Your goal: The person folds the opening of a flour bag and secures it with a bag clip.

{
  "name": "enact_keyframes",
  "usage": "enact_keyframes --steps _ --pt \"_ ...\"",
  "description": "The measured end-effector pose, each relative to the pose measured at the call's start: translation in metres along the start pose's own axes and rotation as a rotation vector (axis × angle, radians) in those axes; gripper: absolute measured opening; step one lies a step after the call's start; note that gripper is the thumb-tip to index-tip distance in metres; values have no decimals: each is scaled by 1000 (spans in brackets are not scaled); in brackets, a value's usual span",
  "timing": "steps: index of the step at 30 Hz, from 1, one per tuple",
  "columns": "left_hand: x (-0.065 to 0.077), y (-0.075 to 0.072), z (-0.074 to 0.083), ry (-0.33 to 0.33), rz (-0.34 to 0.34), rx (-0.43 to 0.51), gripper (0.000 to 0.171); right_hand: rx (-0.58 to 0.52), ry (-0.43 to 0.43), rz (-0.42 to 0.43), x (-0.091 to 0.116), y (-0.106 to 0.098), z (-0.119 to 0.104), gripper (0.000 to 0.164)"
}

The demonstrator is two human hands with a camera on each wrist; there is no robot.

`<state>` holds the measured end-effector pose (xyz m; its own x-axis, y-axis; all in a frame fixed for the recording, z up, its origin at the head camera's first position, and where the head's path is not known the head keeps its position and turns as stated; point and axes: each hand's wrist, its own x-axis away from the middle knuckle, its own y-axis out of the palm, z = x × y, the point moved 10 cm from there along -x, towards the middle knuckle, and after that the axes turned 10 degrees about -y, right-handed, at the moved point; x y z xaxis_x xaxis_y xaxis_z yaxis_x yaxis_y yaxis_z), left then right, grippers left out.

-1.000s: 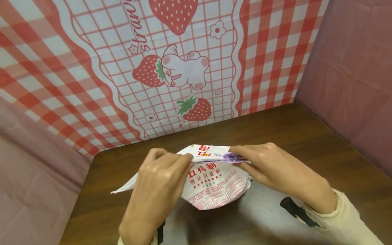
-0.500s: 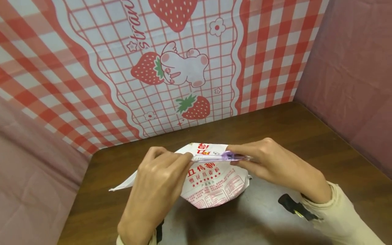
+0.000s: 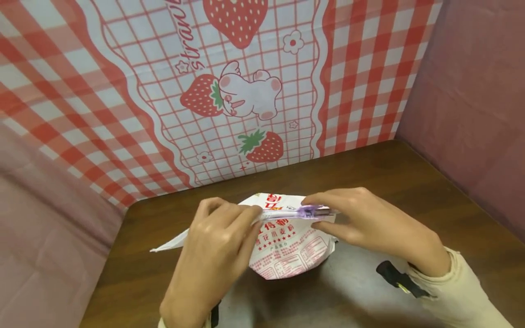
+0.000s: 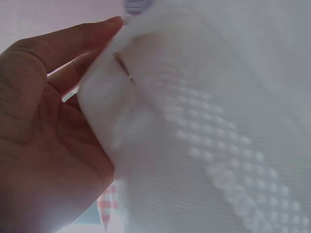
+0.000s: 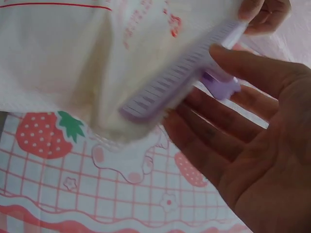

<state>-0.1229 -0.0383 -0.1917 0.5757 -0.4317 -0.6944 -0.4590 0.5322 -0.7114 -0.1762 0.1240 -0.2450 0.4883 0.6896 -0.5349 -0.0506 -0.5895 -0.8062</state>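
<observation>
A white flour bag [image 3: 287, 262] with red print stands upright in front of me, its top edge folded over. Across that fold lies a purple bag clip [image 3: 308, 212], whose ridged bar [image 5: 163, 90] shows slanting along the bag in the right wrist view. My left hand [image 3: 217, 237] pinches the bag's top at the left end of the fold. In the left wrist view the bag's white side [image 4: 194, 145] fills most of the picture. My right hand [image 3: 381, 228] is around the clip's right part, thumb and fingers spread apart and nearly straight, fingertips close to the clip.
The bag is over a grey mat [image 3: 348, 291] on a brown wooden table [image 3: 357, 159]. Behind stands a strawberry-print checked cloth [image 3: 262, 91], with pink cloths [image 3: 463, 114] at the sides. A white corner [image 3: 170, 243] juts out left of my left hand.
My right thumb and fingers have spread apart, loosening from the clip and uncovering more of it. The left hand keeps its pinch on the bag, with little shift.
</observation>
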Motion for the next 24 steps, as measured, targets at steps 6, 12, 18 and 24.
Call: enact_keyframes --steps 6,12,18,24 --pt "3 -8 52 209 159 41 13 45 31 -11 8 -19 -2 44" --pt "26 9 90 491 267 30 10 100 90 -22 19 -26 2 52" --pt "54 29 72 478 151 68 15 145 119 -42 33 -11 18 55" --pt "90 45 34 381 44 79 29 187 163 -52 63 14 41 62"
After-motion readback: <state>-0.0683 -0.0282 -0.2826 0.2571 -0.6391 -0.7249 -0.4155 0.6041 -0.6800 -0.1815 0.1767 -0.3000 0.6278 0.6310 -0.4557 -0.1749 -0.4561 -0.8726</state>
